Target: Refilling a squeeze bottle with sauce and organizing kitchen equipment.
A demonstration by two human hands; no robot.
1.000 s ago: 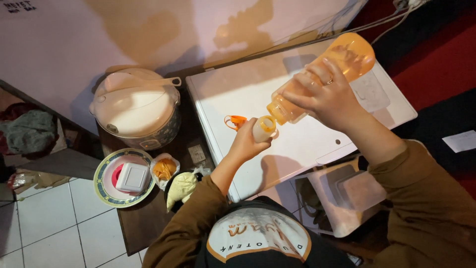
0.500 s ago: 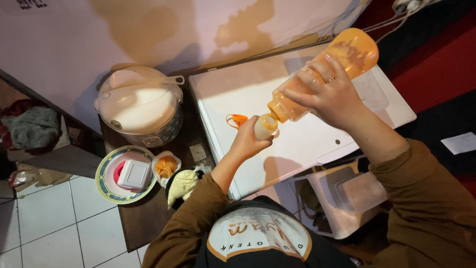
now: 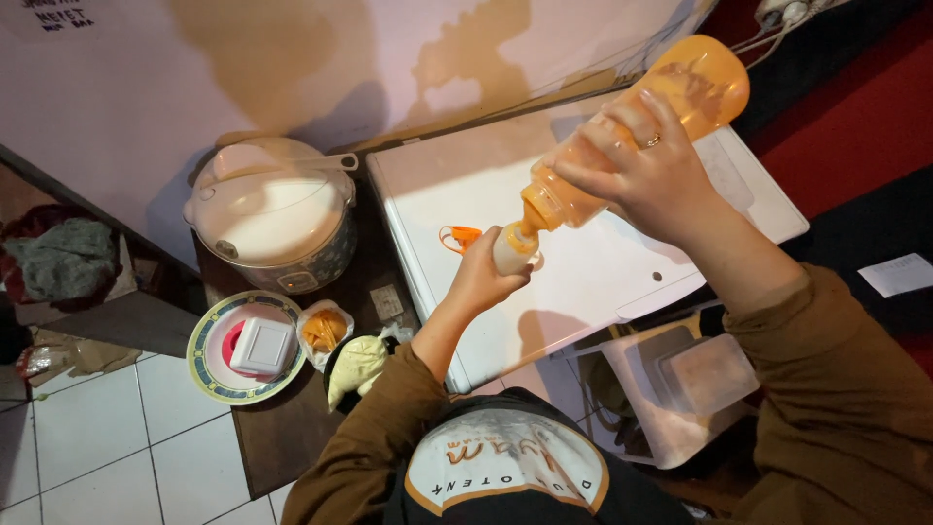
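Observation:
My right hand [image 3: 641,170] grips a large orange bottle [image 3: 705,83], tipped mouth-down to the lower left. Its neck meets the top of a small pale bottle [image 3: 513,255], which my left hand [image 3: 481,282] holds upright over the white tabletop [image 3: 466,185]. An orange cap [image 3: 459,237] lies on the tabletop just left of the small bottle. A ring shows on a finger of my right hand.
A white rice cooker [image 3: 272,219] stands on a dark side table [image 3: 292,428] to the left. Below it are a patterned plate [image 3: 209,365] with a white box, a bag of orange food [image 3: 324,329] and a yellowish bag [image 3: 358,365]. A clear plastic container [image 3: 680,389] sits under the table's right end.
Both hands and the two bottles keep the same pose; the large bottle has tilted slightly steeper and the view has shifted a little.

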